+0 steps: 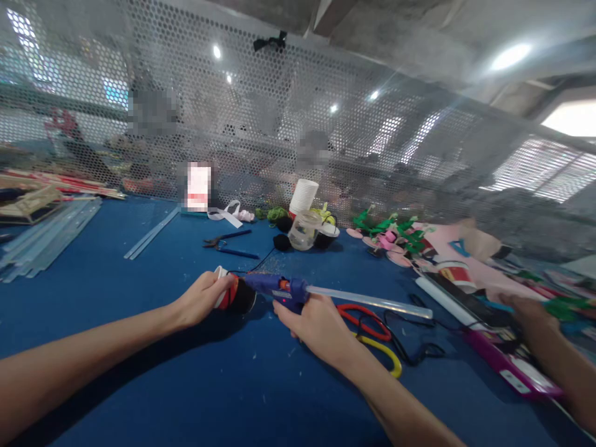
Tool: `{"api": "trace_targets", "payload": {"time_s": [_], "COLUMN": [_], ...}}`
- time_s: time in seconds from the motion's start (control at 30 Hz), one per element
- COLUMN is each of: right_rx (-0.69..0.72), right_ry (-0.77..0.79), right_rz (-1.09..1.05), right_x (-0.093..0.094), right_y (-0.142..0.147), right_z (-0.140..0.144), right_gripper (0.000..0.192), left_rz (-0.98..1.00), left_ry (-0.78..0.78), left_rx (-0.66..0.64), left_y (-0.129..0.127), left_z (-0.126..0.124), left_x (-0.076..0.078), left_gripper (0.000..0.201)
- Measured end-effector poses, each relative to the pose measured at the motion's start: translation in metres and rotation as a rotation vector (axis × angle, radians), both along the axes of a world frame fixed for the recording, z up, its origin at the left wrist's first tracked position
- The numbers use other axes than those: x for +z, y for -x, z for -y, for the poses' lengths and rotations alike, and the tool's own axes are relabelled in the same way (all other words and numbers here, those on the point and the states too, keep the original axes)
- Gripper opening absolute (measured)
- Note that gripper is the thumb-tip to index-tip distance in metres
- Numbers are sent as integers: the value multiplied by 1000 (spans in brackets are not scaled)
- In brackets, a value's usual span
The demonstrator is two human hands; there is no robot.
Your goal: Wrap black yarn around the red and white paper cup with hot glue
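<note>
Our left hand [203, 300] pinches a cup [238, 297], seemingly steadying it beside the glue gun [274, 285] our right hand [321, 328] grips

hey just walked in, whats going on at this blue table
A person's left hand holds a red-and-white cup partly covered in black, while the right hand grips a blue glue gun with a long glue stick jutting from its back. The gun's tip is at the cup's black part; whether they touch is hard to tell. Pliers lie beyond on the blue table, and another person's hand is at the far right.
</note>
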State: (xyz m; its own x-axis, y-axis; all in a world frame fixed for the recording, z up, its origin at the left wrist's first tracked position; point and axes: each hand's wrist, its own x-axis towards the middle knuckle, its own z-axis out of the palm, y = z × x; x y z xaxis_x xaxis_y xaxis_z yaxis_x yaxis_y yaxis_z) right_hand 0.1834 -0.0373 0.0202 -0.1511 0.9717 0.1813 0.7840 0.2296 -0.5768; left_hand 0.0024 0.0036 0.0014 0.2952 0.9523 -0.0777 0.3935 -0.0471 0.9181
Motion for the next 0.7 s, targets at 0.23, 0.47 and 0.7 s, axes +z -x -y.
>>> {"api": "trace_targets", "payload": {"time_s": [0.23, 0.47, 0.7], "right_rx": [9, 32, 43], "right_ry": [-33, -73, -113], "right_rz": [6, 38, 41], "right_x": [1, 1, 1], "right_y": [0, -1, -1], "right_z": [2, 2, 4], "right_gripper": [16, 16, 17], "left_rz": [-23, -22, -2], "left_ry": [-22, -46, -40], "left_rx": [-10, -24, -28], "left_y": [1, 2, 3], "left_z": [-2, -2, -4], "left_x": [-3, -4, -8], "left_gripper": [37, 37, 37]}}
